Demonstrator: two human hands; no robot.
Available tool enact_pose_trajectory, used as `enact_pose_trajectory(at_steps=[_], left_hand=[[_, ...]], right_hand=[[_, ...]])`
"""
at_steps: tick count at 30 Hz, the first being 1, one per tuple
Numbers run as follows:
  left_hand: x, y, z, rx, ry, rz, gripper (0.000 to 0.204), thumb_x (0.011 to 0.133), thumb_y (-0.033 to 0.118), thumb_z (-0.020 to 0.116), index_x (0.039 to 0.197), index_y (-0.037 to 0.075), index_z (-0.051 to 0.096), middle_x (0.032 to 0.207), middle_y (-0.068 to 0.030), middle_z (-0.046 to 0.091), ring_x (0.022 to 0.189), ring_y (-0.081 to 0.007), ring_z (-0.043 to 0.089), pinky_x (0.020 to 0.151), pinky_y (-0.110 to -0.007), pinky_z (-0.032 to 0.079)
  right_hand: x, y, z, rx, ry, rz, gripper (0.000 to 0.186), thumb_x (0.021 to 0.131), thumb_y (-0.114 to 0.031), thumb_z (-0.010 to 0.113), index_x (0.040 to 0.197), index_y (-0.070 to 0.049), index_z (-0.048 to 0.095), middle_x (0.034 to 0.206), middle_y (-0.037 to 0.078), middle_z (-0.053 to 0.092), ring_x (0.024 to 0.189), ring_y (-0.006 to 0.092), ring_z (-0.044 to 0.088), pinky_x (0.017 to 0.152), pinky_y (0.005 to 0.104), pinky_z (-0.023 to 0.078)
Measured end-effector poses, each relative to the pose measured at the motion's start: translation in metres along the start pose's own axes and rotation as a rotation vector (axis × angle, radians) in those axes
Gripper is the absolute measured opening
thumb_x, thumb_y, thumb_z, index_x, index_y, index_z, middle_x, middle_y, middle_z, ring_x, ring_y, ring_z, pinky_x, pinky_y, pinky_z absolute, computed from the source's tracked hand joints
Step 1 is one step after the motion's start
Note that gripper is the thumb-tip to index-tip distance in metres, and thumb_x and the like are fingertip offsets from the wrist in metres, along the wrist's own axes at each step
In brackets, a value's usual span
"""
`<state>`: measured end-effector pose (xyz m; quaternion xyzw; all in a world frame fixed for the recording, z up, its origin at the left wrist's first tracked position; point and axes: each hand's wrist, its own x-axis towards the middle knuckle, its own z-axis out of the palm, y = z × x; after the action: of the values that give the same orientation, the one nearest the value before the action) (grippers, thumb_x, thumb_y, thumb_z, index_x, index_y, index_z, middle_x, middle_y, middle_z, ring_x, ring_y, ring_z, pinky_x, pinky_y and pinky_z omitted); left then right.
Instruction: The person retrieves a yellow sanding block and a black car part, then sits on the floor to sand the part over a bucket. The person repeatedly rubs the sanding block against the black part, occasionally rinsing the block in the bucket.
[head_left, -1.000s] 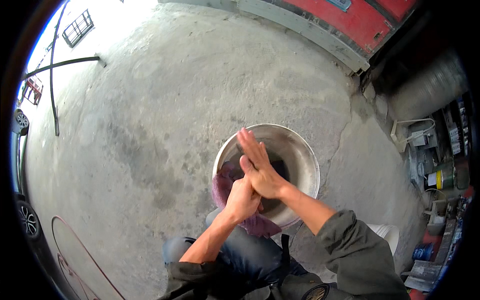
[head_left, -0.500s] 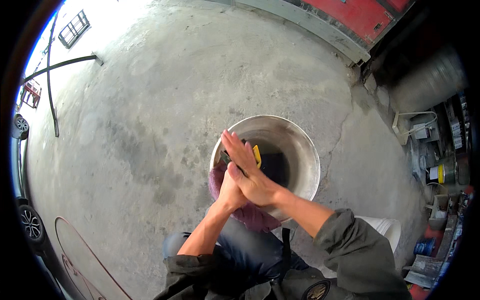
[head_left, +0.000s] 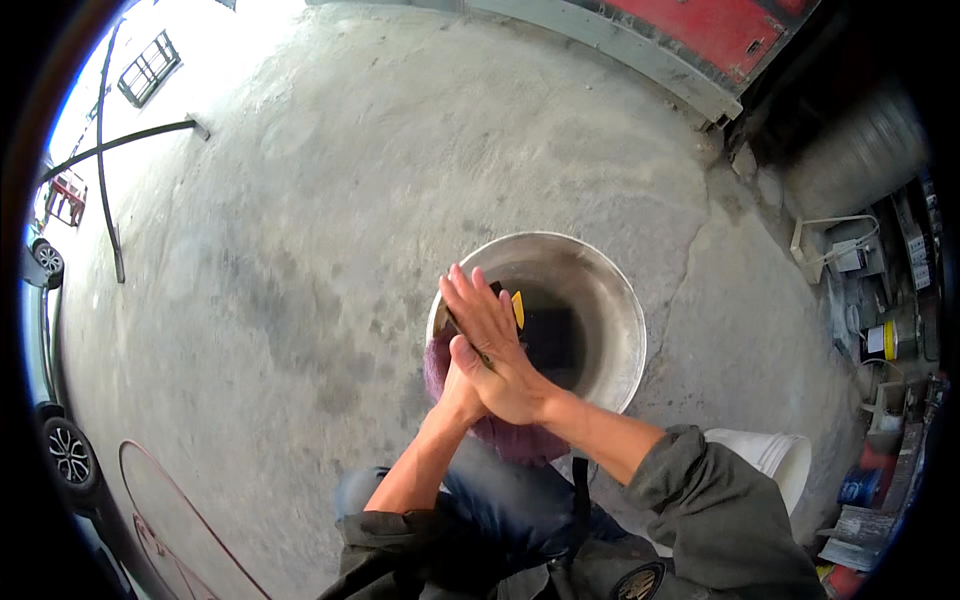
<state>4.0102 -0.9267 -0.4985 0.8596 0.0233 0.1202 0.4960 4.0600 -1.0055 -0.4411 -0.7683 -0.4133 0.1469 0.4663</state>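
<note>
My right hand (head_left: pixel 495 345) lies flat over my left hand, its fingers stretched out up and to the left, thumb out to the side. Of my left hand (head_left: pixel 462 392), little shows but the wrist and heel; its fingers are hidden underneath. A dark edge of something (head_left: pixel 453 318) peeks out between the two palms, too covered to name. Both hands are above a round metal tub (head_left: pixel 615 330) holding dark liquid or a dark bottom. Just beyond my right hand shows a yellow and black piece (head_left: pixel 518 308). A purple cloth (head_left: pixel 515 440) hangs over the tub's near left rim.
The tub stands on a concrete floor (head_left: pixel 300 200). A white bucket (head_left: pixel 765 450) is close by at the right. Along the right side are cluttered tins and tools (head_left: pixel 885 345). A thin reddish hose or rod (head_left: pixel 190 500) curves at lower left, near a car wheel (head_left: pixel 70 450).
My right hand has slid slightly over the left, its fingers a little more spread, and the dark thing between the palms shows less. The whole view has shifted a little.
</note>
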Motion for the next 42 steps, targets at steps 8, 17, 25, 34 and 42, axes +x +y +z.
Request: enact_pose_trajectory(at_steps=[8,17,25,34,42], left_hand=[[-0.007,-0.004,-0.005,0.041,0.018,0.021,0.058,0.075,0.001,0.064,0.131,0.002,0.048,0.109,-0.0261,0.062,0.101,-0.0428,0.062,0.083,-0.046,0.051],[0.006,0.005,-0.011,-0.195,0.026,-0.1,0.04,0.082,0.003,0.059,0.121,-0.002,0.055,0.084,-0.0163,0.069,0.092,-0.0364,0.069,0.076,-0.044,0.053],[0.004,0.043,-0.034,-0.694,-0.22,-0.424,0.055,0.095,0.003,0.055,0.146,0.004,0.037,0.109,-0.0161,0.065,0.077,-0.0248,0.072,0.064,-0.032,0.06],[0.006,0.041,-0.039,-1.239,-0.127,-0.511,0.054,0.098,0.016,0.056,0.146,0.004,0.035,0.122,-0.0185,0.062,0.083,-0.0321,0.073,0.064,-0.031,0.061],[0.014,0.041,-0.043,-1.375,-0.065,-0.474,0.058,0.099,0.036,0.045,0.142,-0.003,0.037,0.125,-0.0263,0.058,0.101,-0.0417,0.067,0.072,-0.038,0.062]], right_hand=[[-0.002,-0.005,-0.002,0.009,-0.053,-0.02,0.062,0.105,-0.045,0.029,0.156,-0.012,0.018,0.163,0.012,0.011,0.151,0.0294,0.001,0.119,0.0488,-0.004],[0.006,0.032,-0.005,-0.014,0.051,-0.013,0.061,0.105,-0.048,0.025,0.156,-0.014,0.022,0.163,0.01,0.015,0.151,0.0298,0.002,0.118,0.0503,-0.003],[0.026,0.088,-0.051,0.598,0.066,0.266,0.067,0.106,-0.049,0.023,0.15,0.002,0.029,0.157,0.013,0.027,0.147,0.0204,0.021,0.119,0.0321,0.015],[-0.012,0.083,-0.109,1.51,0.463,0.467,0.052,0.097,-0.042,0.051,0.131,-0.004,0.045,0.128,0.022,0.058,0.121,0.0419,0.054,0.106,0.0521,0.042],[-0.02,0.088,-0.11,1.216,0.605,0.55,0.032,0.084,0.0,0.061,0.116,0.001,0.06,0.117,0.016,0.066,0.105,0.0245,0.064,0.094,0.0375,0.051]])
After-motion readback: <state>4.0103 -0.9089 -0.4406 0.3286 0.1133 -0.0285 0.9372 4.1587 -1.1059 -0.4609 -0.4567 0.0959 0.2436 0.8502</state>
